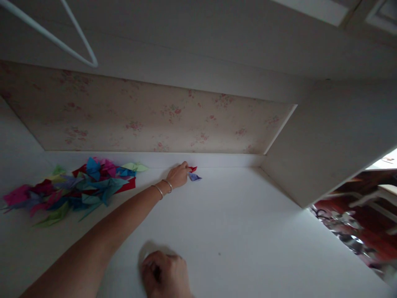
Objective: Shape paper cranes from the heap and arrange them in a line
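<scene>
My left hand, two thin bangles at its wrist, reaches to the back of the white surface. Its fingers are pinched at a small red paper crane. A purple paper crane lies right beside the fingertips; whether they touch it I cannot tell. Close to me, my right hand hovers over or rests on the surface, curled into a loose fist with nothing visible in it. Left of my left hand is a heap of folded paper cranes in pink, blue, green, red and purple.
The white surface sits in a recess with a floral back panel and a side wall at the right. Overhead hangs a white bent rod. Beyond the right edge are a reddish floor and blurred furniture.
</scene>
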`<state>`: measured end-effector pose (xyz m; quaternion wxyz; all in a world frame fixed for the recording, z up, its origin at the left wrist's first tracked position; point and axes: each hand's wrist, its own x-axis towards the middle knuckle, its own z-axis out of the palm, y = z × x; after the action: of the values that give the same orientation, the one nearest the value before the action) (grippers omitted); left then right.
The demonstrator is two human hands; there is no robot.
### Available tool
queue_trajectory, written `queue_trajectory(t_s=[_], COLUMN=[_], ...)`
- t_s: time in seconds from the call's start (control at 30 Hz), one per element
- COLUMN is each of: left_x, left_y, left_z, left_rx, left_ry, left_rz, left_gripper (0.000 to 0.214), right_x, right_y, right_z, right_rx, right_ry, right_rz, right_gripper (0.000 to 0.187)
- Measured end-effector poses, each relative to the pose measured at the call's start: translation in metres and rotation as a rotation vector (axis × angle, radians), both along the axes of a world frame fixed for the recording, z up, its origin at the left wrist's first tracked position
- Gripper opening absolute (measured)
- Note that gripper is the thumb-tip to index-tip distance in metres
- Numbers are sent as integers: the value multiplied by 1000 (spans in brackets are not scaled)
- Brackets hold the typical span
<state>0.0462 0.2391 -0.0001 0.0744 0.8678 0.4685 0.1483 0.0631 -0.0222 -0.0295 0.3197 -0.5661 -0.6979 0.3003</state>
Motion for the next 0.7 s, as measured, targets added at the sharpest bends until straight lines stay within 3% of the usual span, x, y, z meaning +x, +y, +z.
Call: queue_trajectory(t_s=[0.37,0.7], left_x=[-1,-6], left_y=[4,1], left_z=[-6,-12], left_rx=[65,47], left_ry=[18,33], left_rz=[-7,95], left_gripper=[23,30], right_x=[0,2], right_y=[0,-2], right_z=[-2,1], right_rx=[-15,-6], right_ry=[-3,6], right_rz=[4,9], right_gripper=[21,21])
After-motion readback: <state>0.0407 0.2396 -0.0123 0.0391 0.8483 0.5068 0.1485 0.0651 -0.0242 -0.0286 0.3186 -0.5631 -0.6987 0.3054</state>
